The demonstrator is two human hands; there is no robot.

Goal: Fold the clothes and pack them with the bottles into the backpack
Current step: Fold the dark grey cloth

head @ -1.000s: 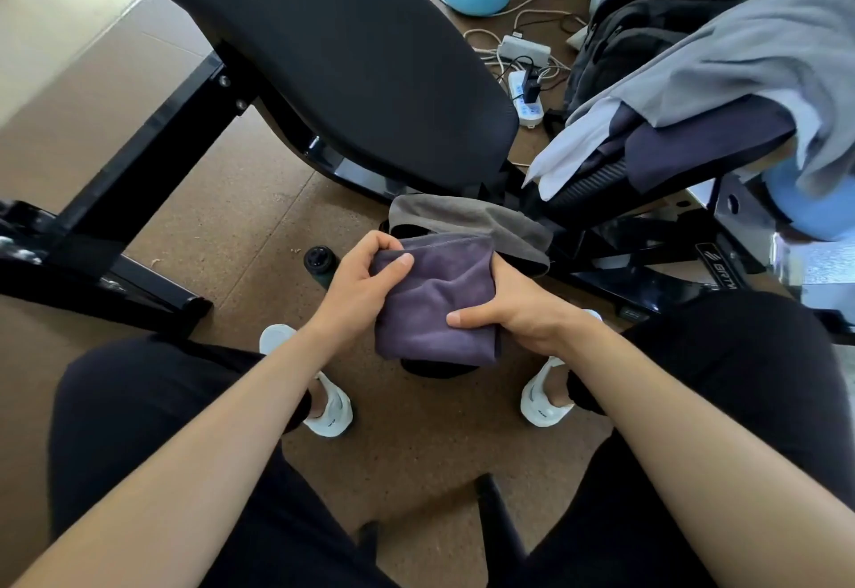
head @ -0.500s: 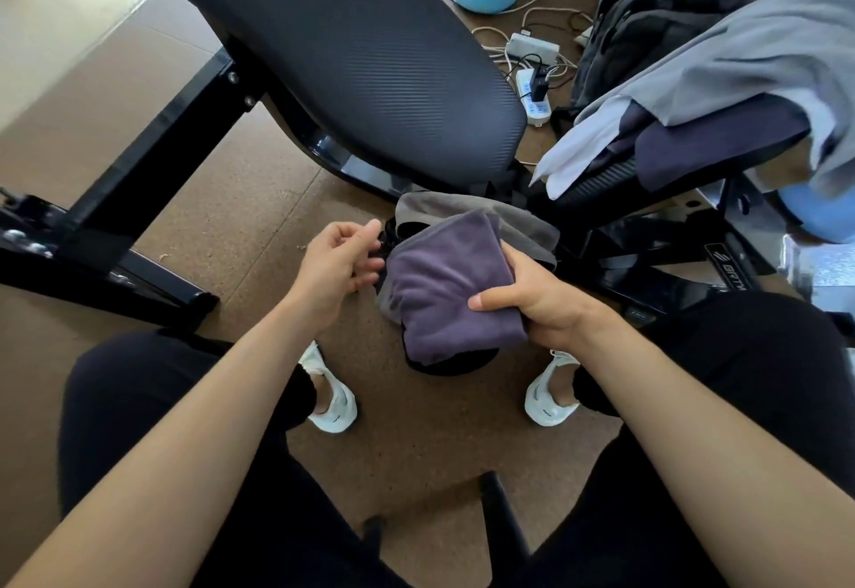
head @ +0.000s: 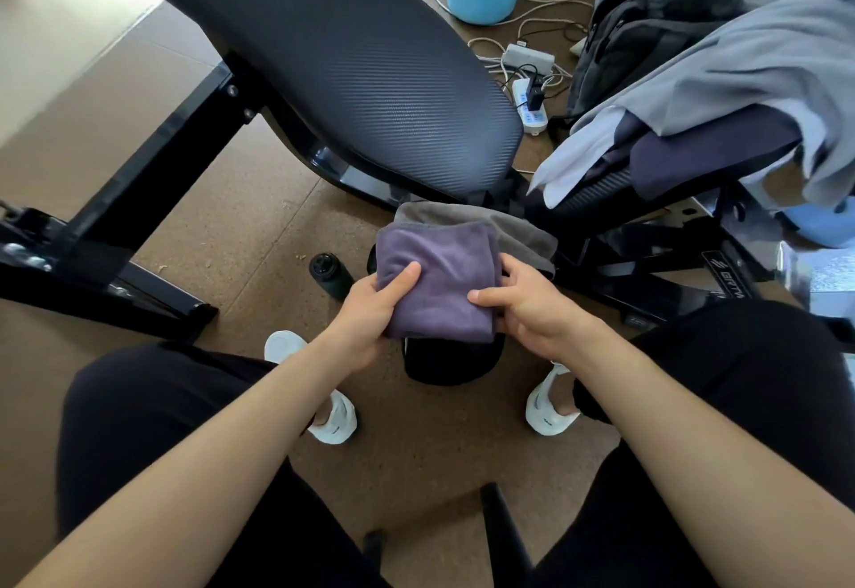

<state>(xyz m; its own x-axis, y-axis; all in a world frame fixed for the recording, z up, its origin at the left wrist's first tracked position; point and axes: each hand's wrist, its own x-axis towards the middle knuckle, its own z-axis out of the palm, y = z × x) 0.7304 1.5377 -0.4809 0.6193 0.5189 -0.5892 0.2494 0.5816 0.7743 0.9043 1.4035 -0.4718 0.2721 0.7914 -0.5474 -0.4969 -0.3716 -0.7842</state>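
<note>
Bottle, standing below the bench: may be knocked over if the left hand is swung out. Purple cloth, folded, below the bench: pinched at either edge by left hand and right hand, thumbs on top; the fold may be sprung if a pinch is eased. Black bag under it is mostly covered, its opening not made out.

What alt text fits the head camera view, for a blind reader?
A seated person's left hand and right hand grip a folded purple cloth above the floor. A dark bottle stands to its left; more clothes lie heaped on a bench at right.
</note>
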